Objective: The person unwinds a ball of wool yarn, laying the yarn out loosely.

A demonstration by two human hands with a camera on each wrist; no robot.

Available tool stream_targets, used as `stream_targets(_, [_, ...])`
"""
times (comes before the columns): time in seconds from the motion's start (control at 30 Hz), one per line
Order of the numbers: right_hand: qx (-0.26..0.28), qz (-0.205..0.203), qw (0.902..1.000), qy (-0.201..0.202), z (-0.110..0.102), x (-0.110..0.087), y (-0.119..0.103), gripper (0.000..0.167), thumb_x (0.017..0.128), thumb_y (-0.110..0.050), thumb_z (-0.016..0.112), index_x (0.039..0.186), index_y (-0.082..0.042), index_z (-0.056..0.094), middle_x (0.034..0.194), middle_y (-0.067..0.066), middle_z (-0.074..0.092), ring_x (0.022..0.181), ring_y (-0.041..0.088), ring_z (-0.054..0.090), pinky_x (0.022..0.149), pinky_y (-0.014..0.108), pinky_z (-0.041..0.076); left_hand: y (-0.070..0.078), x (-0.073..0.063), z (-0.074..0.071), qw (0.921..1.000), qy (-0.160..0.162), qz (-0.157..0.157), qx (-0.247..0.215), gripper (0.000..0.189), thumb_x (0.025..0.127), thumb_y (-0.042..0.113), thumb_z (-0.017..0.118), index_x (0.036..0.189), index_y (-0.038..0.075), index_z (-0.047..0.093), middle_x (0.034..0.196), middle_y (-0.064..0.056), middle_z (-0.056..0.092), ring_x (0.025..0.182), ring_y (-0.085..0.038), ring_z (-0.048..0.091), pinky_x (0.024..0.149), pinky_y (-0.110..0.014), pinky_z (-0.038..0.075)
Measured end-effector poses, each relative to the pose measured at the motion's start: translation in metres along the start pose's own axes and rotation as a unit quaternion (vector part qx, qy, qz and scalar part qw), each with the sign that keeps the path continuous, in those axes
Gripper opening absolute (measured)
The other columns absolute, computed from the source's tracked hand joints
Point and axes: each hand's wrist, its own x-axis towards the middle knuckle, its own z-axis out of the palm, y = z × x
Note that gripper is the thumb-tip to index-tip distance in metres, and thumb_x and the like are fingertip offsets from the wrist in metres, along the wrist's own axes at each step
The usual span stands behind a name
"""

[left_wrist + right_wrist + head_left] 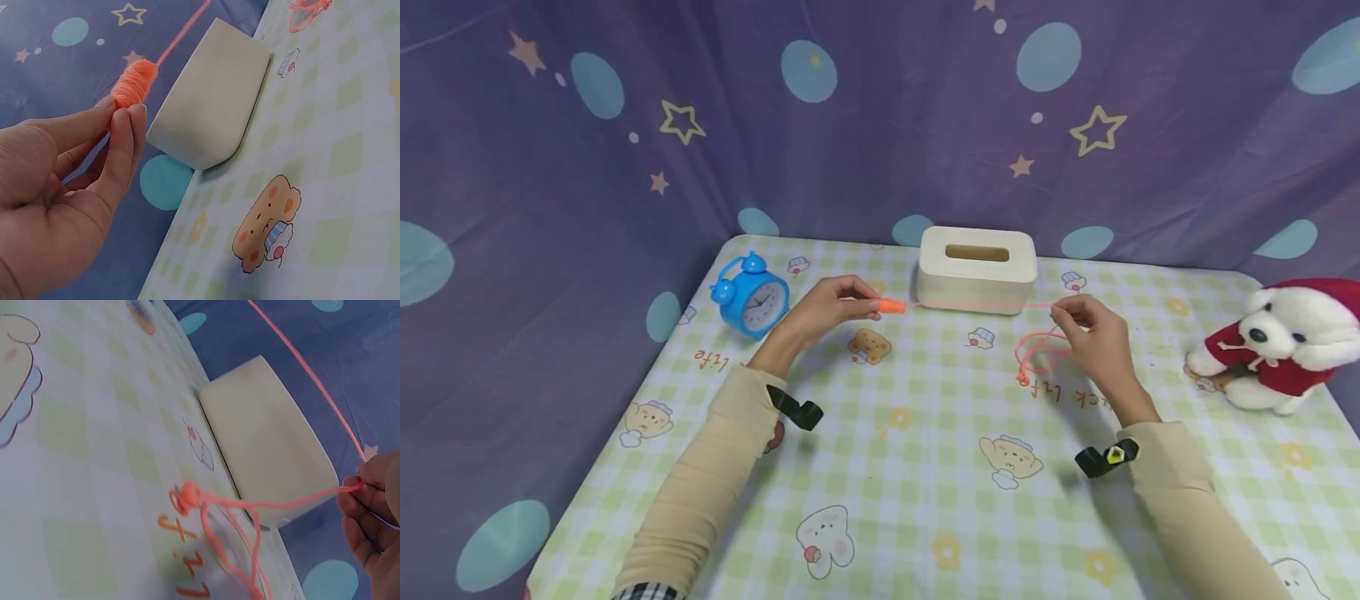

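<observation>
My left hand [826, 310] pinches a small wound bundle of orange-pink yarn [134, 85] between thumb and fingertips, above the table's far left part. From the bundle a strand [310, 374] runs straight across to my right hand [1099, 340], whose thumb and index finger pinch it. Below the right hand, loose loops of the same yarn hang down and end in a knotted clump [189, 497]. Whether that clump touches the tablecloth, I cannot tell. Behind the stretched strand stands a cream tissue box [973, 279] with a slot in its top.
A blue twin-bell alarm clock [752, 298] stands left of the left hand. At the right edge sits a white plush bear [1273, 346] in red clothes. The checked tablecloth [880, 492] carries printed cartoons. A purple curtain [880, 150] hangs behind the table.
</observation>
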Motion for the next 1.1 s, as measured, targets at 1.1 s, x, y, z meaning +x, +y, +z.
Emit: stream_targets(1.1, [-0.055,0.132,0.9868,0.075,-0.053,-0.020,0.046,0.026,0.093,-0.030,0.062,0.099,-0.006,0.068,0.075,-0.024,0.059,0.068,-0.016,0.048,0.061,0.008,0.037,-0.001,-0.004,-0.005,0.9998,-0.001,0.000,0.018,0.016,0.089,0.015,0.068,0.102,0.005,0.064,0.102,-0.009,0.062,0.097,-0.027,0.066,0.100,-0.047,0.044])
